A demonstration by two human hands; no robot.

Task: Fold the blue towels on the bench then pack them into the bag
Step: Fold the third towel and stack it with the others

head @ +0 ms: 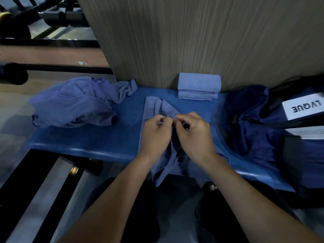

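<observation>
We see the left hand [156,132] and right hand [194,135] both pinching a blue towel [154,109] mid-frame on the desk [87,137]

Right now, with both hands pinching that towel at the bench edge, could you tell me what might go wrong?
1. The towel pinched by the left hand and right hand hangs over the bench edge; it may slide off.
2. The crumpled pile overhangs the left end and could fall.
3. The bag looks slumped, which may hinder packing.
</observation>
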